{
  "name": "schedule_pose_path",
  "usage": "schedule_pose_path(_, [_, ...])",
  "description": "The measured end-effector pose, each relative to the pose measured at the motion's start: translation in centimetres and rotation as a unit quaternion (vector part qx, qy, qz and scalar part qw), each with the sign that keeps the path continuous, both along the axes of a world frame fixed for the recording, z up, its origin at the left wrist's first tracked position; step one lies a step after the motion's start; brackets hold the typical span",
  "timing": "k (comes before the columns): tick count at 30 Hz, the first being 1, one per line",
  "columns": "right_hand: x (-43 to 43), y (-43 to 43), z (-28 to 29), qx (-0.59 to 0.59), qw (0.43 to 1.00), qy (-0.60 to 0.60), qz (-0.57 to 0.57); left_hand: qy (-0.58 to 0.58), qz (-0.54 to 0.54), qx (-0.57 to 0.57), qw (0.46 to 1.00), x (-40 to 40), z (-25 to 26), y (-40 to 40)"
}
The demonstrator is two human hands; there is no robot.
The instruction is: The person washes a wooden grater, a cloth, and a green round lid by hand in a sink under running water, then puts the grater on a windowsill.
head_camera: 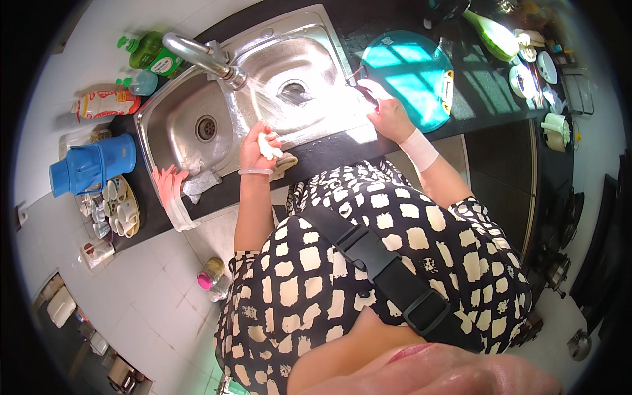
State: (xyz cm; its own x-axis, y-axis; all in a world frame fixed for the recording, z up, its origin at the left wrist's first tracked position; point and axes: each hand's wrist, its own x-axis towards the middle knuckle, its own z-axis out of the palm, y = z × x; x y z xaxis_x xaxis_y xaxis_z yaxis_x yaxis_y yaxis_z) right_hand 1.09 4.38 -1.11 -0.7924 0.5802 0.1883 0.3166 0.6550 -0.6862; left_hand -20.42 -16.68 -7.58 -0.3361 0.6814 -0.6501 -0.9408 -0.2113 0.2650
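My left hand (256, 150) is closed around a crumpled pale cloth (268, 144) at the front edge of the double stainless-steel sink (316, 23). Water runs from the chrome faucet (232, 74) into the right basin, just beyond that hand. At the right side of the sink, my right hand (387, 112) grips a thin dark object (368, 95); glare hides what it is. A round teal board (407, 74) lies on the counter beside this hand. A brownish cloth (285, 165) rests on the counter edge near my left wrist.
Pink rubber gloves (170, 190) and a grey cloth (201, 186) lie at the sink's front left corner. A blue thermos jug (98, 163), a cup tray (129, 212) and a green pump bottle (153, 53) stand left. A green gourd (493, 37) and bowls (522, 80) sit far right.
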Motion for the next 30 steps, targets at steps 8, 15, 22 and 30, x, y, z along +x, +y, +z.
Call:
schedule_pose_path(8, [2.7,3.1,-4.4,0.038,0.993,-0.057,-0.094,-0.01,0.038,-0.003,0.999,0.0,0.4,-1.1])
schedule_pose_path(15, [3.7,5.6,-6.0,0.354,0.932,-0.034,-0.069,0.059,0.121,-0.034,0.99,-5.7,0.2,-3.2])
schedule_pose_path(22, [3.8,4.1,-3.5,0.061,0.987,-0.024,-0.146,0.085,0.081,-0.074,0.99,-13.4,-0.5,-1.1])
schedule_pose_path(30, [2.7,-0.7,-2.7,-0.111,0.983,-0.008,-0.144,0.171,-0.059,-0.094,0.979,-14.6,0.1,2.9])
